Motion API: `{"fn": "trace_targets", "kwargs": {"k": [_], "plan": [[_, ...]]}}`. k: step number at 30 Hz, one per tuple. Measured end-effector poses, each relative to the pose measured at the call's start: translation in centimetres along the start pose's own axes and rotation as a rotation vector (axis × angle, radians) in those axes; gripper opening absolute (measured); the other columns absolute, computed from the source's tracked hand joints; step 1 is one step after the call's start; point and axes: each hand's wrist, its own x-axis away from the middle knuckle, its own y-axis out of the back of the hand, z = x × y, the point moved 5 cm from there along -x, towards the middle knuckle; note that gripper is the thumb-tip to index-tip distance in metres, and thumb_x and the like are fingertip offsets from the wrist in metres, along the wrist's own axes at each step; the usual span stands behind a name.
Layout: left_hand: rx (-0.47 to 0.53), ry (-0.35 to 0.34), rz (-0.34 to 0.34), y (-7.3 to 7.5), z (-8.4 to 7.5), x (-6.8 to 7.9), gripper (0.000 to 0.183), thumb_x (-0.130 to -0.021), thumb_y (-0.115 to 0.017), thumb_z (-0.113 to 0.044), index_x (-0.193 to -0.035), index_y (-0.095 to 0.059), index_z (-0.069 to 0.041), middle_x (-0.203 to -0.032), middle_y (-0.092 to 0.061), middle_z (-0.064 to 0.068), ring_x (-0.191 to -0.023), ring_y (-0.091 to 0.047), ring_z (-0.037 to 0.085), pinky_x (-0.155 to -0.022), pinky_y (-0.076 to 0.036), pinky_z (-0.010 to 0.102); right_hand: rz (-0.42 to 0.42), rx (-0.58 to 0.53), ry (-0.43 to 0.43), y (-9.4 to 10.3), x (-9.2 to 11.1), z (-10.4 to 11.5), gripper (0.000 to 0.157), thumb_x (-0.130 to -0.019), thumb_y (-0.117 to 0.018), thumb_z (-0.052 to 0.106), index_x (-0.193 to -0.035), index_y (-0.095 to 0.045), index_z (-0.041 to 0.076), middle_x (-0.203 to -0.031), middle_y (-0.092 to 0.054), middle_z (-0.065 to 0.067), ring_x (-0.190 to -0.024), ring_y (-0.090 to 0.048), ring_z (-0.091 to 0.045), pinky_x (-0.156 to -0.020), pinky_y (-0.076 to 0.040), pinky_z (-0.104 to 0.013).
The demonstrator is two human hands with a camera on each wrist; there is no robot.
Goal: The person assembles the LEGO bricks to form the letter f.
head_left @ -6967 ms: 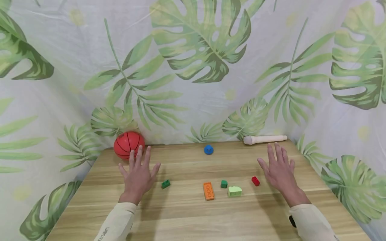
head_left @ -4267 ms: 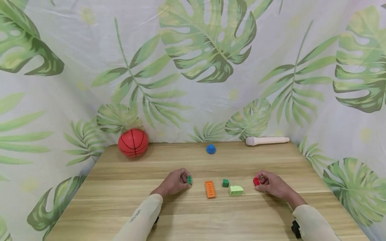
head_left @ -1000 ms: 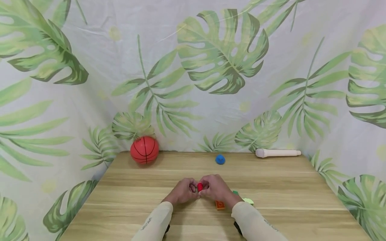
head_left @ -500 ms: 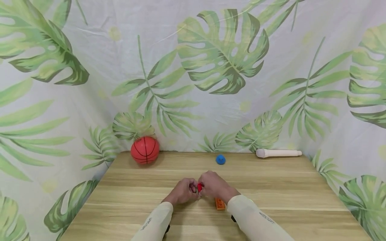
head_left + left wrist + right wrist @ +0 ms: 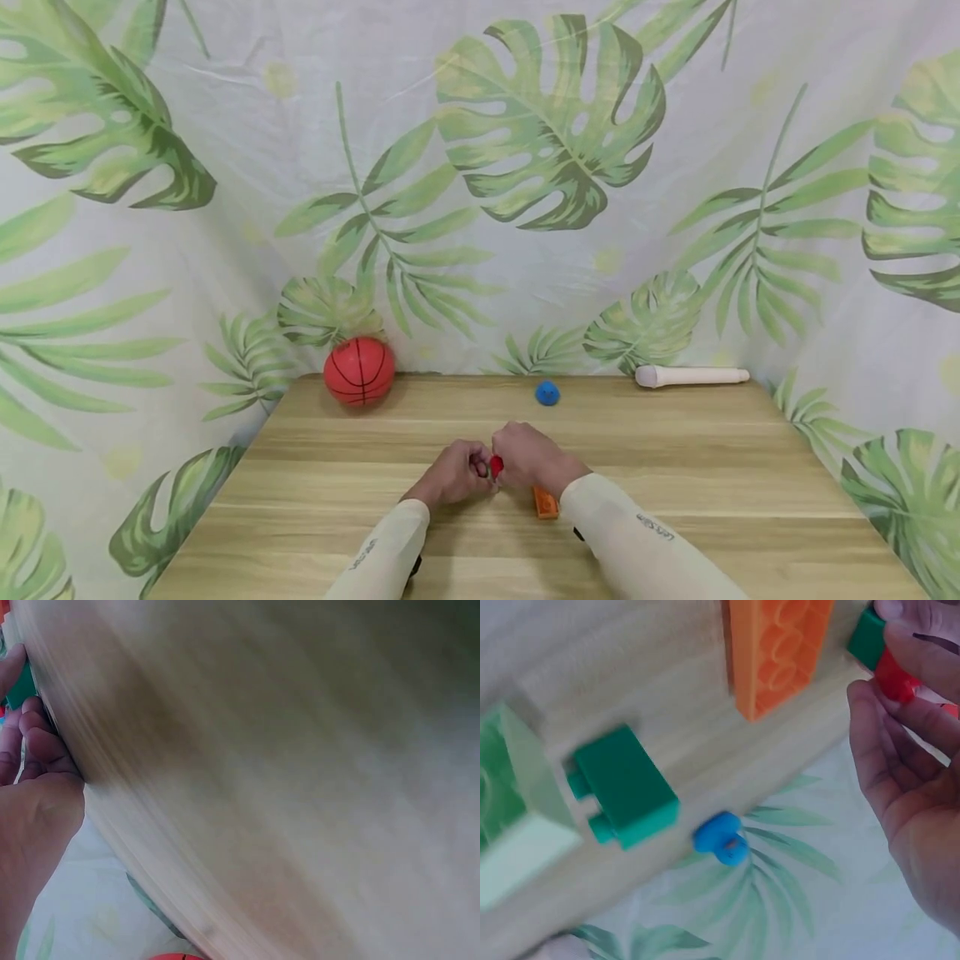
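Both hands meet above the middle of the wooden table in the head view. My left hand (image 5: pixel 453 477) pinches a green building brick (image 5: pixel 21 688), of which the left wrist view shows one side. The red building brick (image 5: pixel 497 466) is pinched by my right hand (image 5: pixel 528 457), its thumb and fingers bent around it. In the right wrist view the red brick touches the green brick (image 5: pixel 866 641); whether they are joined I cannot tell. An orange brick (image 5: pixel 546 503) lies beside my right wrist, partly covered by it in the head view.
In the right wrist view, another green brick (image 5: pixel 626 784) and a light green brick (image 5: pixel 540 851) lie on the table, hidden by the right arm in the head view. Along the back edge sit a red ball (image 5: pixel 359 372), a small blue toy (image 5: pixel 547 393) and a white toy microphone (image 5: pixel 692 377).
Earlier the hands were spread and apart. Each picked up a brick, the left green and the right red, and brought them together at the middle. Lately the right hand has turned slightly.
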Motion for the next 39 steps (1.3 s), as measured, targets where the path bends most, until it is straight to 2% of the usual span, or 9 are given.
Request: {"fn": "trace_targets", "kwargs": {"k": [5,9,12,15,20,25,30,34,39], "plan": [[-0.076,-0.024,0.001,0.1,-0.3,0.1,0.025,-0.079,-0.092,-0.002,-0.088,-0.07,0.002,-0.083,-0.069,0.012,-0.074,-0.054,0.007,-0.069,-0.046,0.019,0.025,0.146,0.067,0.7,-0.1,1.1,0.035,-0.087,-0.081,0.01,-0.066,-0.054,0.019,-0.062,-0.043,0.008,-0.058,-0.041,-0.008,-0.054,-0.035,-0.021],[-0.097,-0.026,-0.004,0.3,-0.4,0.0,0.024,-0.079,-0.093,-0.002,-0.084,-0.069,0.002,-0.076,-0.065,0.003,-0.07,-0.053,0.006,-0.067,-0.045,0.019,0.015,0.243,0.132,1.4,-0.4,2.3,0.028,-0.089,-0.08,0.009,-0.073,-0.06,0.021,-0.068,-0.058,0.008,-0.063,-0.047,-0.007,-0.06,-0.044,-0.022],[-0.101,-0.016,-0.002,0.5,-0.4,-0.1,0.023,-0.079,-0.091,0.0,-0.081,-0.069,0.001,-0.073,-0.06,-0.004,-0.069,-0.052,0.006,-0.065,-0.044,0.02,0.039,0.271,0.134,1.6,-0.7,2.9,0.025,-0.089,-0.084,0.013,-0.078,-0.064,0.022,-0.072,-0.065,0.007,-0.064,-0.049,-0.006,-0.061,-0.048,-0.023],[-0.111,-0.015,0.0,0.5,-0.3,-0.1,0.021,-0.08,-0.089,0.003,-0.079,-0.068,-0.001,-0.073,-0.058,-0.007,-0.069,-0.052,0.006,-0.065,-0.044,0.019,0.079,0.282,0.101,1.7,-1.0,3.2,0.026,-0.085,-0.089,0.021,-0.079,-0.064,0.022,-0.074,-0.065,0.008,-0.065,-0.049,-0.006,-0.061,-0.047,-0.023],[-0.145,-0.036,-0.016,0.4,-0.3,-0.2,0.022,-0.079,-0.086,0.007,-0.077,-0.068,-0.004,-0.072,-0.058,-0.007,-0.069,-0.053,0.006,-0.064,-0.045,0.019,0.111,0.268,0.069,1.6,-1.4,3.1,0.03,-0.08,-0.096,0.029,-0.08,-0.066,0.022,-0.078,-0.067,0.009,-0.066,-0.052,-0.006,-0.063,-0.049,-0.023],[-0.135,-0.025,-0.003,0.3,-0.3,0.1,0.022,-0.079,-0.089,0.005,-0.08,-0.069,-0.004,-0.074,-0.062,-0.004,-0.07,-0.054,0.006,-0.064,-0.045,0.019,0.135,0.258,0.063,1.1,-1.4,2.8,0.029,-0.082,-0.095,0.029,-0.084,-0.066,0.023,-0.077,-0.063,0.01,-0.067,-0.051,-0.006,-0.064,-0.048,-0.022],[-0.138,-0.045,-0.005,0.5,-0.5,0.1,0.02,-0.078,-0.088,0.005,-0.083,-0.07,-0.003,-0.075,-0.066,-0.001,-0.07,-0.055,0.004,-0.066,-0.047,0.017,0.071,0.255,0.086,1.2,-1.2,2.5,0.035,-0.081,-0.092,0.029,-0.075,-0.059,0.021,-0.071,-0.059,0.009,-0.064,-0.05,-0.007,-0.061,-0.047,-0.024],[-0.107,-0.07,-0.025,0.7,-0.6,0.2,0.02,-0.076,-0.087,0.006,-0.083,-0.07,-0.001,-0.074,-0.067,0.004,-0.068,-0.054,0.004,-0.066,-0.047,0.017,0.031,0.182,0.053,1.2,-0.9,2.2,0.037,-0.081,-0.094,0.026,-0.072,-0.059,0.019,-0.068,-0.057,0.008,-0.063,-0.048,-0.008,-0.059,-0.044,-0.024],[-0.051,-0.061,-0.001,0.3,-0.4,0.3,0.016,-0.078,-0.086,0.007,-0.085,-0.072,0.001,-0.075,-0.069,0.008,-0.069,-0.054,0.002,-0.066,-0.046,0.016,0.015,0.037,-0.036,0.4,-0.3,1.2,0.034,-0.081,-0.094,0.017,-0.07,-0.061,0.015,-0.065,-0.05,0.007,-0.062,-0.043,-0.009,-0.058,-0.038,-0.022]]}}
